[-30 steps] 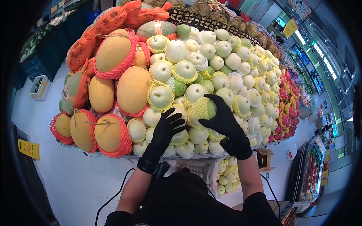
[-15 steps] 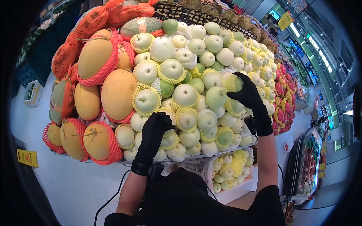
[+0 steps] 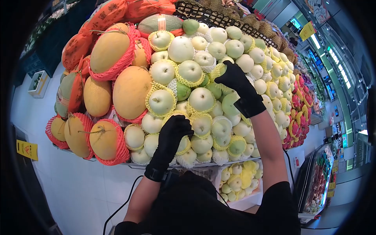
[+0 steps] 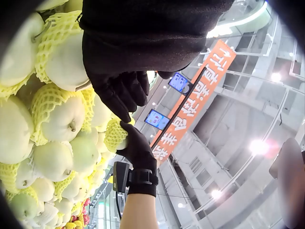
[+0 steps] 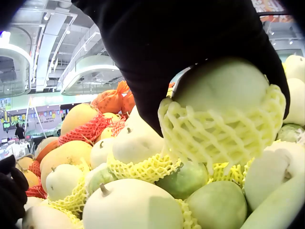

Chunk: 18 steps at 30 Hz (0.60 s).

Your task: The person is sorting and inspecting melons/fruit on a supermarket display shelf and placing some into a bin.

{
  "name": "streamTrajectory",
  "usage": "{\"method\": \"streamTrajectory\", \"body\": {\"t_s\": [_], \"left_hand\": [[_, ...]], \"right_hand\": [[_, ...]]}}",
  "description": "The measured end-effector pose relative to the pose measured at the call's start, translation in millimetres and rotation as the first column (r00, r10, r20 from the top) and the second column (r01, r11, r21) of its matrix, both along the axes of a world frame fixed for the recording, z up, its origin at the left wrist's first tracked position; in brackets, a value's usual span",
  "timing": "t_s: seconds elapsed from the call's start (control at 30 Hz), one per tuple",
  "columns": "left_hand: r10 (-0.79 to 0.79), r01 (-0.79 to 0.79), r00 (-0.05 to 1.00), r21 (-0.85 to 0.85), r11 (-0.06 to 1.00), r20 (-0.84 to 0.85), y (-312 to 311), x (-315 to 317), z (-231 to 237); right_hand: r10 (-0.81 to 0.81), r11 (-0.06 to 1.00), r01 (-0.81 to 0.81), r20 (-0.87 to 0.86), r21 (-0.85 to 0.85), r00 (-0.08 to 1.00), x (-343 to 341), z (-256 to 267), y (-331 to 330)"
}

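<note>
In the head view my right hand (image 3: 238, 81), in a black glove, grips a pale green melon (image 3: 217, 72) in a yellow foam net, over the middle of the heaped melons. The right wrist view shows thumb and fingers around this melon's upper part, the net (image 5: 224, 131) covering its lower side. Other pale melons (image 3: 201, 99), some in yellow or white nets, lie just below it. My left hand (image 3: 173, 131), also gloved, hovers close over the front rows of melons. Its fingers (image 4: 119, 93) hang loosely curled with nothing between them in the left wrist view.
Large yellow melons (image 3: 132, 93) in red nets fill the left of the display. Dragon fruit (image 3: 297, 105) lie to the right, a black crate edge (image 3: 219, 22) behind. Below the front edge stands a box of pale melons (image 3: 235, 183). A yellow floor sign (image 3: 27, 150) stands left.
My right hand has carried the netted melon from the front middle out to the right, then back leftward and farther in. The left hand's spread fingers have curled loosely near the front.
</note>
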<state>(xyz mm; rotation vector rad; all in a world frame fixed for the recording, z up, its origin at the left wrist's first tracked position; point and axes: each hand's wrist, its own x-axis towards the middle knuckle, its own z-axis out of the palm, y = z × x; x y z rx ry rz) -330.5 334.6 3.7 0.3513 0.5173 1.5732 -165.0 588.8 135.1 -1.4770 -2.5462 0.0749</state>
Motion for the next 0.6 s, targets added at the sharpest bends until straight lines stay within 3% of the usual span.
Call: {"method": "streamTrajectory", "body": {"t_s": [0.23, 0.33, 0.53, 0.6], "left_hand": [[0.014, -0.014, 1.0, 0.027, 1.0, 0.0, -5, -3, -9], [0.001, -0.001, 0.999, 0.008, 1.0, 0.033, -5, -4, -13], [-0.004, 0.004, 0.999, -0.003, 1.0, 0.034, -8, -4, -14], [-0.004, 0.004, 1.0, -0.005, 1.0, 0.009, -9, -5, -11]], "right_hand": [[0.044, 0.975, -0.053, -0.044, -0.216, 0.998, -21, -22, 19], [0.141, 0.981, -0.149, -0.07, -0.128, 0.988, -19, -37, 27], [0.262, 0.911, -0.34, -0.31, -0.232, 0.914, -12, -23, 23], [0.159, 0.964, -0.197, -0.211, -0.176, 0.965, -6, -22, 25]]}}
